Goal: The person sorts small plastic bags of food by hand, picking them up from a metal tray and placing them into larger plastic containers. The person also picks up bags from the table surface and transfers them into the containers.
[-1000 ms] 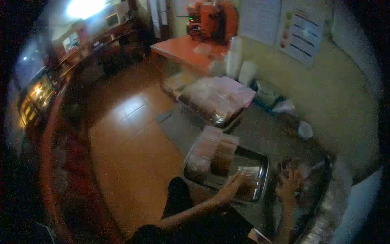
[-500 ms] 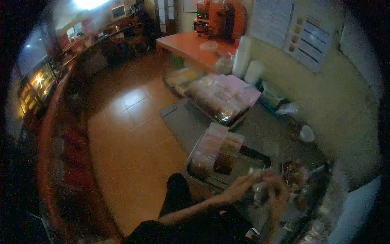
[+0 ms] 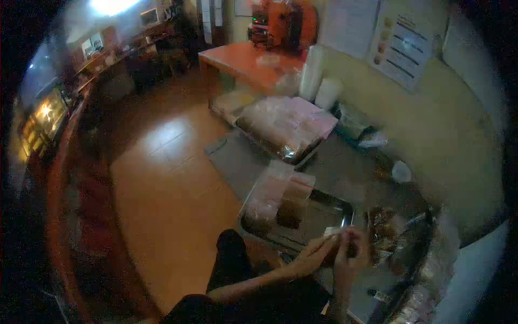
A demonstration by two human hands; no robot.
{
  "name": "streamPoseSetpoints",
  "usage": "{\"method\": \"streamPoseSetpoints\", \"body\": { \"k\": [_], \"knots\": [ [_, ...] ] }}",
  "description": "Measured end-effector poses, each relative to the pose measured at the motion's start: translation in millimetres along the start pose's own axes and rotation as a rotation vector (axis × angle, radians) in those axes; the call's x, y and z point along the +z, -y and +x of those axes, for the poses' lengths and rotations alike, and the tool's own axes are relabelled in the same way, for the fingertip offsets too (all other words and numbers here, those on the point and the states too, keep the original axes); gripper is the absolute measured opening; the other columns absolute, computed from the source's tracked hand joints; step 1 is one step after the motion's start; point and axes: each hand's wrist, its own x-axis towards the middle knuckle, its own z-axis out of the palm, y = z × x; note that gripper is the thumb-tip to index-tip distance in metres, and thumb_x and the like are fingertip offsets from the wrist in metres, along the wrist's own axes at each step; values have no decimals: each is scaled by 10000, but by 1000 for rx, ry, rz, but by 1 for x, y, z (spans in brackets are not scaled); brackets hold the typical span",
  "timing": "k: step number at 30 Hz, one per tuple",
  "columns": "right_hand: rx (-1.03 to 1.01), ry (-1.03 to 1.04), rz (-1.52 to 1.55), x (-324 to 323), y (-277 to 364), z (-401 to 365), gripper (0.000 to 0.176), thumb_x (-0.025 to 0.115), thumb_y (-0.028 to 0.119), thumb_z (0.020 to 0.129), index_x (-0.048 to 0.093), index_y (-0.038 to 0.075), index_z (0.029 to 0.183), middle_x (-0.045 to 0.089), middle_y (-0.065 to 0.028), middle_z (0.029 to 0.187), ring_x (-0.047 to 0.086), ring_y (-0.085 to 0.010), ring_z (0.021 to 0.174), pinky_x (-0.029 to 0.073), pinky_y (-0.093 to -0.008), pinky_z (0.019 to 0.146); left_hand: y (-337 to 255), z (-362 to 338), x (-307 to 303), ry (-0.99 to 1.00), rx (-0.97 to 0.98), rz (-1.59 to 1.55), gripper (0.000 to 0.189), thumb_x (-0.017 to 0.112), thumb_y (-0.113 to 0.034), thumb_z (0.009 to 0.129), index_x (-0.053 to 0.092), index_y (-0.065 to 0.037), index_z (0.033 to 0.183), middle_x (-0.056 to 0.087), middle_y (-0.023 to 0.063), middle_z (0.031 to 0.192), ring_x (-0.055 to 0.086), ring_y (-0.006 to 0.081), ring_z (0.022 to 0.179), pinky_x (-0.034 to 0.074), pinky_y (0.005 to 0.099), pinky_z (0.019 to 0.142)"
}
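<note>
My left hand (image 3: 314, 256) and my right hand (image 3: 353, 249) meet over the near right corner of a dark metal tray (image 3: 244, 222). Their fingers close together around a small whitish piece (image 3: 333, 230), too blurred to name. Inside the tray lie clear plastic packets with reddish print (image 3: 263, 201) and a dark brown square (image 3: 290, 215). Right of my hands sit several shiny wrapped items (image 3: 386, 229), hard to make out in the dim light.
A second tray (image 3: 265, 143) holds a pile of plastic packets and pink paper (image 3: 319, 116). Stacked white cups (image 3: 312, 73) stand by the wall. Behind is an orange table (image 3: 229, 54) with an orange machine (image 3: 283, 27). A small white bowl (image 3: 401, 171) rests near the wall.
The view has shifted slightly, so the scene sits a little further left. My hands stay together, and the whitish piece now shows more clearly at my fingertips.
</note>
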Motion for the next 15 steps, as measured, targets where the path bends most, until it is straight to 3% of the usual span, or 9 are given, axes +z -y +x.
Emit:
{"method": "streamPoseSetpoints", "body": {
  "k": [2,4,5,6,8,11,12,13,15],
  "knots": [
    [-121,-28,-48,-2,-10,13,302,601,277,923,599,29,1095,626,-104,1056,597,-203,950,471,-327,854,18,2,-2,-125,138,147,393,397,-295,1020,529,-26,1274,573,95,1237,527,196,1132,404,355,990],
    [6,-124,-95,-13,-30,33,371,614,327,901,585,30,1120,606,-135,1111,591,-246,998,465,-368,884,23,7,-11,-216,162,65,444,400,-352,1014,524,-14,1274,587,95,1181,534,181,1086,411,344,966],
    [69,-169,-126,-24,-43,46,405,621,352,891,579,30,1133,597,-151,1138,588,-268,1022,462,-388,899,14,14,-17,-222,82,-127,491,392,-389,1013,512,4,1281,589,105,1150,527,183,1074,402,339,966],
    [11,-102,-391,-36,-69,55,434,637,353,876,566,35,1162,584,-166,1167,575,-289,1056,455,-405,915,10,17,-21,-224,0,-322,539,385,-426,1011,501,22,1288,591,115,1120,520,184,1063,392,335,965],
    [-107,44,-921,-58,-130,61,503,668,354,846,540,43,1221,560,-197,1225,550,-332,1124,441,-440,947,38,26,-34,-259,-93,-282,531,375,-416,1014,496,19,1293,567,129,1171,505,204,1107,376,337,990],
    [-71,161,-1082,-65,-167,61,565,686,331,826,505,83,1300,518,-211,1309,492,-381,1205,419,-473,981,28,16,-38,-170,-14,-230,498,366,-386,1021,484,3,1309,530,138,1240,477,218,1159,354,333,1020],
    [0,116,-1021,-67,-191,61,567,695,332,817,511,94,1298,513,-209,1315,486,-384,1210,414,-475,988,16,9,-36,-116,43,-213,484,364,-374,1024,480,-5,1315,517,139,1262,467,220,1174,347,330,1028],
    [77,75,-963,-71,-220,56,570,705,333,808,518,104,1296,507,-207,1321,479,-387,1214,410,-477,995,6,4,-35,-144,71,-168,467,360,-366,1025,509,-11,1289,549,119,1218,495,203,1130,368,330,1006],
    [196,50,-874,-76,-219,47,544,717,320,796,542,115,1270,513,-201,1311,494,-384,1189,420,-473,982,-7,-3,-34,-191,120,-71,444,351,-351,1028,567,-25,1237,613,79,1131,551,169,1041,411,328,960]
  ]
}}
